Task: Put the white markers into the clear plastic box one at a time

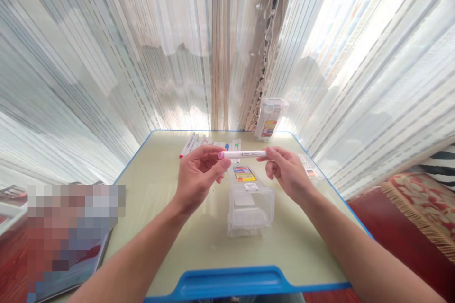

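A white marker (236, 154) with a pink end is held level above the table, stretched between both hands. My left hand (201, 170) pinches its pink end between thumb and fingers. The opposite end is gripped by my right hand (284, 165), whose other fingers are curled. Below them a clear plastic case (252, 213) with a yellow, red and blue label lies on the table, its near end facing me. Behind my hands several white markers (192, 142) with coloured ends lie in a row, partly hidden by the left hand and the held marker.
The pale green table (149, 227) has a blue rim and a blue tray at its front edge. A second clear case (270, 120) stands upright at the back right. Beyond my right hand lies a clear package (308, 166). Curtains (170, 57) hang behind the table.
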A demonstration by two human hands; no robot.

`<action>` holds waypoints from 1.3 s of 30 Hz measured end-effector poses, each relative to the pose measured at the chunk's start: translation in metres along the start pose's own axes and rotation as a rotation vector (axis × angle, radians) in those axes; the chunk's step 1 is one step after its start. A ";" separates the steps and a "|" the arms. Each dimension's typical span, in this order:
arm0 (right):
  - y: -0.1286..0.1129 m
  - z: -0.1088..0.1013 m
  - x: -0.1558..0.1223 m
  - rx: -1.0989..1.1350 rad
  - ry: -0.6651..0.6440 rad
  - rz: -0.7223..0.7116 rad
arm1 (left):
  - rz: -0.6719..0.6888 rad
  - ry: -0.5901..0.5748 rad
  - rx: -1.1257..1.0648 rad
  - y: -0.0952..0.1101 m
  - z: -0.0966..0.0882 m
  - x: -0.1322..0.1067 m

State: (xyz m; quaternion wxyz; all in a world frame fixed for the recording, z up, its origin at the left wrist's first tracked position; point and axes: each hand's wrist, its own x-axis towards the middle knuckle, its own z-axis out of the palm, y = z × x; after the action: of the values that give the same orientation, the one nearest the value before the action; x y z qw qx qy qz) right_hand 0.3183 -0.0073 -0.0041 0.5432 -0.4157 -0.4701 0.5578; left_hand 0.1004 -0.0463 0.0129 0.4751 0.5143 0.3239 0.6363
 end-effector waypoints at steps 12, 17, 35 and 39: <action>-0.001 -0.001 0.000 0.001 0.006 -0.003 | -0.026 0.027 -0.003 -0.001 -0.001 0.003; -0.002 0.000 -0.001 0.008 0.012 0.002 | -0.019 0.020 0.003 -0.002 -0.003 0.003; 0.001 -0.002 0.001 0.007 0.007 -0.001 | -0.003 -0.002 0.013 -0.003 -0.004 0.003; 0.001 -0.002 0.001 0.010 0.008 -0.006 | -0.004 0.003 0.008 -0.002 -0.004 0.003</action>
State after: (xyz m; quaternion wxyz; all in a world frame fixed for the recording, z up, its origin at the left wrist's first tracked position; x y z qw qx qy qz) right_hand 0.3199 -0.0062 -0.0054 0.5489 -0.4139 -0.4663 0.5567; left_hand 0.0974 -0.0427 0.0109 0.4736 0.5145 0.3282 0.6350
